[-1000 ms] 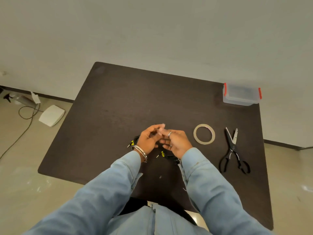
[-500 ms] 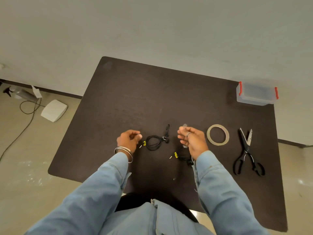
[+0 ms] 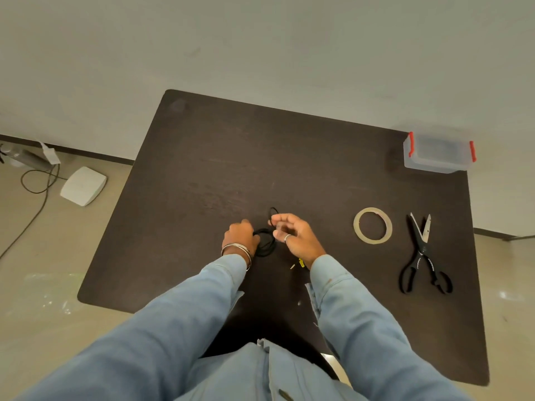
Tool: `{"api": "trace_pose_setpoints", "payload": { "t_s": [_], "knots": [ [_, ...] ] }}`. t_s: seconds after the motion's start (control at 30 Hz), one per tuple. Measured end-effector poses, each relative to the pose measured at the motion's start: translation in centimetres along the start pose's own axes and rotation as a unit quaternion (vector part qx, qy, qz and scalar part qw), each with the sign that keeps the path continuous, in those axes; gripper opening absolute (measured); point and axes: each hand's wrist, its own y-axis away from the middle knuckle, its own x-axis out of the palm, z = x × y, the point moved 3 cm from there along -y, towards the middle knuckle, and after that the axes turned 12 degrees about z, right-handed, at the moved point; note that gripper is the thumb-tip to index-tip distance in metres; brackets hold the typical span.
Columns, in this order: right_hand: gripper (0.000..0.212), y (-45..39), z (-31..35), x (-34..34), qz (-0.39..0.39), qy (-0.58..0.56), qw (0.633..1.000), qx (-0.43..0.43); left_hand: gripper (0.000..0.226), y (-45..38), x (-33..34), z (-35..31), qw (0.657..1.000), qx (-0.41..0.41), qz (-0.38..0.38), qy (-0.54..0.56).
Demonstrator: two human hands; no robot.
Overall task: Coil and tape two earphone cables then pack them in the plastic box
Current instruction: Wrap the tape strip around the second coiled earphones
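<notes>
Both hands low over the table point(image 3: 202, 169), near-centre, close together. Left hand point(image 3: 241, 235) curled, knuckles up, fingers closed onto the left rim of the black cable coil point(image 3: 265, 243), pinning it to the surface. Right hand point(image 3: 293, 235) half open, thumb + forefinger pinched on a loose loop point(image 3: 272, 212) of the same cable, standing just far of the coil; other fingers spread, ring on one.

Coil sits betw. the two hands, touching both. Roughly round, no real long axis; free loop runs off its far side.

2nd earphone: only a yellow-marked plug point(image 3: 298, 263) shows, just near of the right wrist; rest hidden under the sleeve, can't tell if coiled.

Tape roll point(image 3: 373, 225) flat on table, to the right of the right hand, clear gap betw. them. Scissors point(image 3: 422, 256) further right, blades pointing far, handles near. Plastic box point(image 3: 438, 153) at far-right corner, lid on, red clips, well apart from everything.

Judgement: still on coiling no. 1, last loop to lay in. No tape on it that I can see. Next needs tape, and that lies right, so right hand is nearer; left would have to keep the coil clamped alone or it springs open.
</notes>
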Motion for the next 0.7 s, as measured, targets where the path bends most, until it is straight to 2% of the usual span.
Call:
{"api": "trace_pose_setpoints", "payload": {
  "t_s": [0.07,0.13,0.23,0.33,0.47,0.57,0.63,0.7],
  "knots": [
    [0.034,0.4,-0.2,0.4,0.015,0.08,0.997,-0.016,0.029,-0.1,0.0,0.3,0.998,-0.007,-0.012,0.066],
    [0.039,1.0,-0.4,0.7,0.03,0.226,0.973,-0.024,0.02,-0.3,0.0,0.6,0.991,-0.011,-0.021,0.128],
    [0.049,1.7,-0.9,1.3,0.045,0.394,0.916,-0.057,0.008,-0.7,0.0,0.8,0.98,0.004,-0.013,0.196],
    [0.065,1.8,-1.5,1.7,0.053,0.519,0.852,-0.044,0.004,-1.0,-0.1,1.1,0.963,0.013,0.006,0.27],
    [0.075,1.6,-2.0,2.4,0.054,0.59,0.806,-0.025,0.006,-1.2,0.1,0.8,0.914,0.033,0.069,0.397],
    [0.075,1.3,-2.1,2.5,0.06,0.611,0.79,0.0,0.019,-1.0,0.2,0.4,0.887,0.033,0.071,0.454],
    [0.075,1.2,-2.2,2.5,0.074,0.613,0.787,0.017,0.016,-1.0,0.3,0.3,0.887,0.041,0.07,0.455],
    [0.075,1.1,-1.9,2.5,0.09,0.613,0.784,0.02,0.011,-1.0,0.2,0.1,0.909,0.058,0.06,0.407]
  ]
}}
